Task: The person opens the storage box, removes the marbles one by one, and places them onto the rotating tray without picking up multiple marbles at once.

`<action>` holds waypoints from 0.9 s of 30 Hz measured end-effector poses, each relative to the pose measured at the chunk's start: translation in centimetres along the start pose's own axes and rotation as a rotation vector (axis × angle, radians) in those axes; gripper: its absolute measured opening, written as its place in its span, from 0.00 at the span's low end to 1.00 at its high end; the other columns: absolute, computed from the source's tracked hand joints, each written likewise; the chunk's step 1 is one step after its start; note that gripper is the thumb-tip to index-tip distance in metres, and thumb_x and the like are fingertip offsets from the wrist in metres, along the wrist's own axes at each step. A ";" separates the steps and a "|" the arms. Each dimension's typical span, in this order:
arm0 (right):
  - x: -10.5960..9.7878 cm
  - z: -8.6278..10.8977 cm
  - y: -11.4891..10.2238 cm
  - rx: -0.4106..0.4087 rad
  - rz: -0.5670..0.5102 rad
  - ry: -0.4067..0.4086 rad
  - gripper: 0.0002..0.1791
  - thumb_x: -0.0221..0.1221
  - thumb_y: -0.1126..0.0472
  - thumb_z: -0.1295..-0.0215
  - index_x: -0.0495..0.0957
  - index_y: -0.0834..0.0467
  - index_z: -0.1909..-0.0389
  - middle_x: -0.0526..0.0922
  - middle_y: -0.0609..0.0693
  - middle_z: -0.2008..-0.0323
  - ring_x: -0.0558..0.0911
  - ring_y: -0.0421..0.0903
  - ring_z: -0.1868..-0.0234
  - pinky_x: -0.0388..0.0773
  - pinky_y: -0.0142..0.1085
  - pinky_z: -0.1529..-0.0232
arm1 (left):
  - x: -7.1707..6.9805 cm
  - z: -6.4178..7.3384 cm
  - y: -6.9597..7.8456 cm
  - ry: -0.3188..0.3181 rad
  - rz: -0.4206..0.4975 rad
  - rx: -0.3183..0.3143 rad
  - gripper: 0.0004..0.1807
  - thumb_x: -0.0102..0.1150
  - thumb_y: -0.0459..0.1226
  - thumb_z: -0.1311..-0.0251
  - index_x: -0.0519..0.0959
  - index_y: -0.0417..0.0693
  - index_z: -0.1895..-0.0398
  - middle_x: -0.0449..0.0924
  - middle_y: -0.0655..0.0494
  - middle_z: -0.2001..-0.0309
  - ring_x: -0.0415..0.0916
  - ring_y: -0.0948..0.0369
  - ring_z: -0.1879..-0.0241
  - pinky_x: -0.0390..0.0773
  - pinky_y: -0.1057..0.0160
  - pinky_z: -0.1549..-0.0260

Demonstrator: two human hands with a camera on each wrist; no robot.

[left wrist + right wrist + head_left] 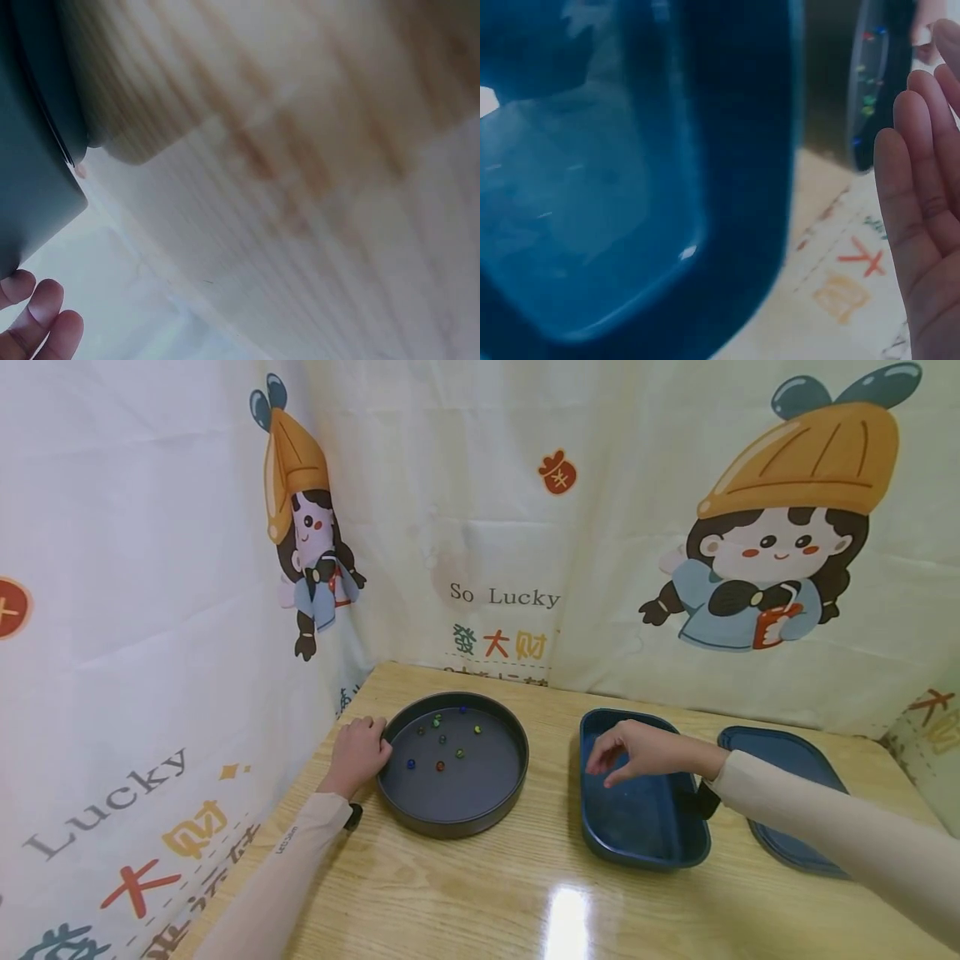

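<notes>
On the left stands a round dark baking pan (450, 797) with several small coloured glass marbles (440, 766) scattered over its bottom. My left hand (355, 756) grips the pan's left rim; in the left wrist view its fingertips (46, 300) lie at the outer wall of the pan (37, 187). Above the blue rectangular container (626, 822) hovers my right hand (637, 750), fingers relaxed and pointing down to the left, with nothing seen in them. The right wrist view shows the container (742, 187) large, beside the extended fingers (911, 172).
A flat blue lid (795, 810) lies right of the container, partly behind the right sleeve (840, 827). All of it stands on a wooden table (480, 893). A printed curtain (465, 527) hangs along the back and left sides of the table.
</notes>
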State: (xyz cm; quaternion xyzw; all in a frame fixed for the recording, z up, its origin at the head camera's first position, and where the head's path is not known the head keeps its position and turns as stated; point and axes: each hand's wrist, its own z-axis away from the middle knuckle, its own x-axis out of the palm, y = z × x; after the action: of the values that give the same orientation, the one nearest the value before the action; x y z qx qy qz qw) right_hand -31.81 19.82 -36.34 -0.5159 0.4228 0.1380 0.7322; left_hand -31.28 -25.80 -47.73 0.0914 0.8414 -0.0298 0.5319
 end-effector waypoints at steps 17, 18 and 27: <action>5.2 6.0 5.1 0.043 -0.065 -0.042 0.08 0.67 0.63 0.49 0.82 0.55 0.66 0.84 0.45 0.67 0.81 0.32 0.67 0.80 0.31 0.66 | 0.1 0.1 -0.3 0.010 -0.002 0.010 0.06 0.54 0.34 0.48 0.75 0.41 0.67 0.73 0.46 0.74 0.72 0.48 0.73 0.72 0.49 0.70; 5.4 6.0 5.1 0.046 -0.066 -0.051 0.08 0.67 0.64 0.49 0.82 0.55 0.66 0.84 0.45 0.67 0.81 0.33 0.67 0.80 0.31 0.66 | 0.2 0.1 -0.3 0.007 -0.001 0.009 0.06 0.54 0.34 0.48 0.75 0.41 0.67 0.73 0.46 0.74 0.72 0.48 0.73 0.72 0.49 0.70; 6.4 6.2 5.1 0.057 0.007 -0.157 0.10 0.67 0.69 0.51 0.82 0.53 0.69 0.83 0.43 0.72 0.77 0.28 0.72 0.77 0.26 0.72 | 0.1 0.1 0.0 0.007 0.002 -0.003 0.09 0.53 0.33 0.48 0.77 0.40 0.64 0.75 0.44 0.72 0.73 0.48 0.72 0.73 0.48 0.68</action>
State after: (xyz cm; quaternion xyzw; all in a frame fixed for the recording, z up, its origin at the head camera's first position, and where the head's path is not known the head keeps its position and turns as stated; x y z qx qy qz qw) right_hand -28.27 25.96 -43.76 -0.4809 0.3696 0.1685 0.7770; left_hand -31.21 -25.78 -47.89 0.0918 0.8432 -0.0277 0.5290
